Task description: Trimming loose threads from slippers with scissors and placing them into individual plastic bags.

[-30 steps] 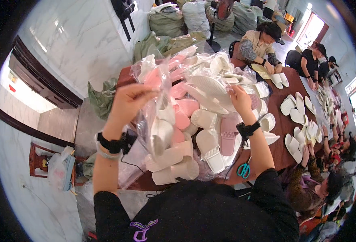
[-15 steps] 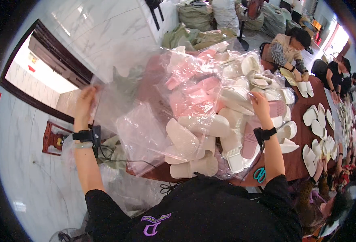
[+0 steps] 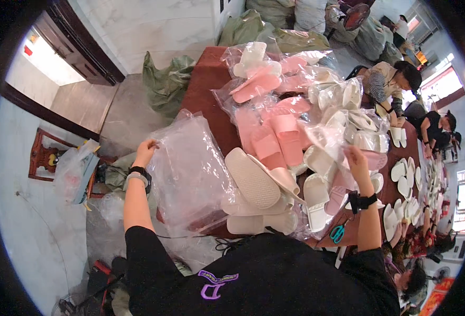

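My left hand (image 3: 146, 152) is at the left edge of a flat, clear plastic bag (image 3: 187, 168), its fingers pinched on the film. That bag lies over other clear bags at the table's near left corner. On the right, my right hand (image 3: 356, 162) has its fingers closed on a hazy sheet of clear film (image 3: 328, 138) above the slippers. Between the hands lie loose slippers: a cream slipper (image 3: 252, 179) with its textured sole up, a pink slipper (image 3: 286, 138) and a white slipper (image 3: 315, 195). Bagged pink slippers (image 3: 258, 84) are heaped farther back.
The brown table (image 3: 203, 79) carries the heap, with teal scissors (image 3: 337, 233) at its near edge. A co-worker (image 3: 387, 87) handles slippers at the far right; several other people sit along that side. Green sacks (image 3: 166, 81) and a wooden chair (image 3: 45, 155) stand left.
The clear film stretched up between my hands has come down, baring the pink slippers. My left hand moved right and lower; my right hand moved slightly right and lower. The view has shifted.
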The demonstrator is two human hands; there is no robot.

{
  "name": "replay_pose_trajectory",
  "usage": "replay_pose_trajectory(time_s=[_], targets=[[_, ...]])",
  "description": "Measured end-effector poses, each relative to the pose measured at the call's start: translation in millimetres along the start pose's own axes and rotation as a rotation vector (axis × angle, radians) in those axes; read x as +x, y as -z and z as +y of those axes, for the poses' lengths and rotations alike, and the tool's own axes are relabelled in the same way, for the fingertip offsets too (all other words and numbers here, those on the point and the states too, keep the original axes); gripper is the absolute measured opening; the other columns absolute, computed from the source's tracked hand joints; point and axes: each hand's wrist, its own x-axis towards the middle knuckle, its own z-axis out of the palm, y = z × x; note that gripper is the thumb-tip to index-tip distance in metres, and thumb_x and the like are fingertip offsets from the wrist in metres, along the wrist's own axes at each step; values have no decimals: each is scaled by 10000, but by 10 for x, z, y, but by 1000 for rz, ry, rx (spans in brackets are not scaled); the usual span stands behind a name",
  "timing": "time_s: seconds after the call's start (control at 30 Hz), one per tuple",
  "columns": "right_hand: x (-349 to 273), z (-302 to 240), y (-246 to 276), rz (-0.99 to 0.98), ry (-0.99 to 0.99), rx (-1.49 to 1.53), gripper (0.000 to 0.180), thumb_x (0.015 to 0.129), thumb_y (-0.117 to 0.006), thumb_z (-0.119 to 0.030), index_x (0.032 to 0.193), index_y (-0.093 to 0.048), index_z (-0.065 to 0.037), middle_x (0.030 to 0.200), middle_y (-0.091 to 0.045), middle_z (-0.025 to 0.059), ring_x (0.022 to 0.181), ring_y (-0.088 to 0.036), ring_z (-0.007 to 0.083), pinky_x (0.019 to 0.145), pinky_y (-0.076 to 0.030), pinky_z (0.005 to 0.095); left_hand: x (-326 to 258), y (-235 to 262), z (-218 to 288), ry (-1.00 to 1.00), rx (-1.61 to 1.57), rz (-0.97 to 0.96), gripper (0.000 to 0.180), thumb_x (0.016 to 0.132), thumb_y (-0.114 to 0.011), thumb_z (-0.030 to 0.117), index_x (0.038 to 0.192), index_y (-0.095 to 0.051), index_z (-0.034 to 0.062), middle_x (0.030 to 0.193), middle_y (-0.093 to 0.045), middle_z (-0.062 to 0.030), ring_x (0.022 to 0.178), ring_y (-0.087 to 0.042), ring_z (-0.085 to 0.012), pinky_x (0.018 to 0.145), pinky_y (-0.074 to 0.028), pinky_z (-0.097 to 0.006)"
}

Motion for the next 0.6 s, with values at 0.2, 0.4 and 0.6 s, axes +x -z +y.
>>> replay_pose_trajectory(time_s=[0.2, 0.4, 0.6], targets=[[-310, -206, -27, 84, -2, 180, 164, 887, -525, -55, 994, -581, 56, 920, -534, 89, 725, -508, 163, 640, -401, 225, -21, -479, 201, 48, 733, 462, 379, 762, -541, 63, 1140, -549, 40, 1132, -581, -164, 1058, -516, -322, 921, -375, -455], [-331, -317, 329, 270, -381, 785, 245, 954, -472, -234, 1054, -599, -51, 921, -549, -10, 658, -495, 38, 523, -404, 175, -534, -1186, 732, -336, 545, 231, 705, 727, -662, 340, 1332, -401, 91, 1375, -388, -140, 1276, -334, -326, 1028, -258, -489], [-437, -289, 579, 155, -752, 1274, 322, 944, -471, -336, 1093, -563, -66, 911, -589, -6, 728, -567, 76, 588, -492, 261, -992, -1779, 1050, -11, 786, -352, 885, 680, -704, 457, 1412, -280, 196, 1485, -183, -116, 1347, -214, -308, 1018, -151, -626]])
